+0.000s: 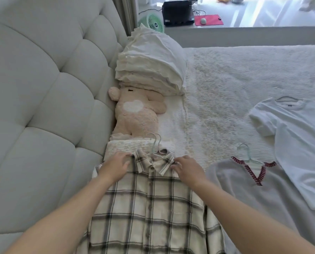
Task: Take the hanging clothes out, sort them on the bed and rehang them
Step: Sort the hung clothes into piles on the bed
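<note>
A cream plaid shirt of soft woven cloth, crossed by dark grey check lines, lies flat and buttoned on the bed at the lower centre of the frame. Its collar points up the picture, and a pale translucent plastic hanger sticks out of the neck. The bed cover is white with a fine ribbed, crinkled texture.

The left hand rests on the shirt's shoulder just left of the collar, fingers loosely spread and lying on the cloth, gripping nothing. The right hand sits just right of the collar with its fingers curled at the collar's edge; whether it pinches the fabric cannot be told.

To the right lie a fuzzy pale grey sweater with a dark red stitched V-neck, on its own hanger, and a smooth white T-shirt overlapping it at the right edge.

Above the shirt, against the tufted pale headboard, lie a nubby pink plush toy and a rumpled white pillow.
</note>
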